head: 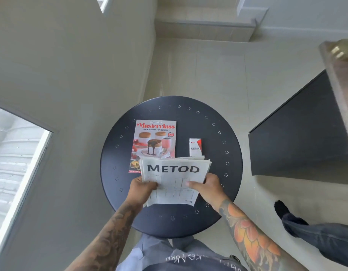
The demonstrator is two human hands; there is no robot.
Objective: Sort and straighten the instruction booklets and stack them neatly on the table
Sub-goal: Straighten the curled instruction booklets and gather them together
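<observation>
A bundle of white instruction booklets (174, 170), the top one printed "METOD", is held above the round dark table (212, 126). My left hand (142, 189) grips its lower left side and my right hand (207, 185) grips its lower right side. The bundle's far edges are uneven. A "Masterclass" cookbook (154, 139) lies flat on the table beyond it, its near end hidden under the bundle. A small white and red "VESS" booklet (195, 146) lies to the cookbook's right.
A dark cabinet (298, 137) stands to the right of the table. My right leg and dark sock (282, 209) reach out over the pale tiled floor at lower right. A window (14, 153) is at the left.
</observation>
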